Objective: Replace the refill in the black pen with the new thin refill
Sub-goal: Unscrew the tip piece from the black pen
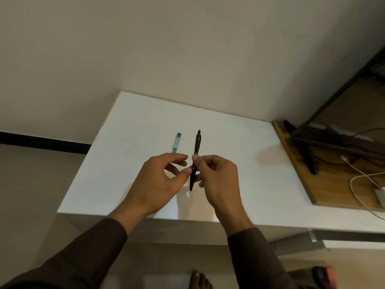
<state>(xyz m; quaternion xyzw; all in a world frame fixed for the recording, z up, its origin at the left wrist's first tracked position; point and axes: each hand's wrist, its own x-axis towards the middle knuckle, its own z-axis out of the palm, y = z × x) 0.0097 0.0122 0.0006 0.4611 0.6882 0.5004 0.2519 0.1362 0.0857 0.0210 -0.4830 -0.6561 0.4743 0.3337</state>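
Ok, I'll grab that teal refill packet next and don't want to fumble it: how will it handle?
The teal refill packet looks thin and narrow, so probably very light. It lies flat on the smooth white table, so it may slide rather than roll, and could be awkward to pinch up. Its contents aren't visible; it may flex.

The pen (196,155) is black all over, with a dull sheen along its barrel. The slim packet (176,142) lying near it is teal, with a pale label strip down its middle. The table (129,147) is plain white, without pattern. Both sleeves (87,255) are dark brown. The wall (166,49) is a flat off-white, and a black band (43,141) runs along its foot at the left. The board (333,184) to the right is brown with wood grain; on it stand black legs (308,155) and a white cable (358,174).
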